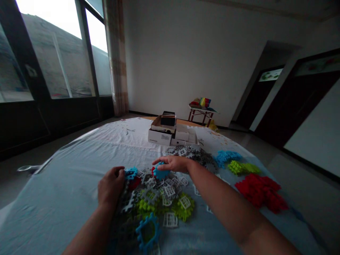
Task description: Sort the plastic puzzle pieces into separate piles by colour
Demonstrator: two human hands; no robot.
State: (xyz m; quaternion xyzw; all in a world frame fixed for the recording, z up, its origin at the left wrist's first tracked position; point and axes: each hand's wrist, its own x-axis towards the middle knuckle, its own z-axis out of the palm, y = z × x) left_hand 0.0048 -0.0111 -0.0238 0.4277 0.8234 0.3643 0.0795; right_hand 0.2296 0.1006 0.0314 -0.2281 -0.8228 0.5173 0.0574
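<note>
In the head view my right hand [172,163] reaches over the middle of the pile, thumb and fingers closed on a blue toothed building piece [161,172]. A bit of red shows just left of that piece. My left hand [110,186] rests at the pile's left side with its fingers curled. Its fingertips lie against the edge of another blue piece [131,173]; whether they grip it I cannot tell. Around both hands are white lattice window pieces [169,191], grey pieces [150,195], green pieces [184,209] and a blue frame piece [147,233].
Sorted heaps lie to the right: grey [192,153], blue [227,157], green [243,167] and red [260,191]. Open boxes [160,136] stand behind the pile on the cloth-covered table [74,170]. A small side table [203,110] is by the far wall.
</note>
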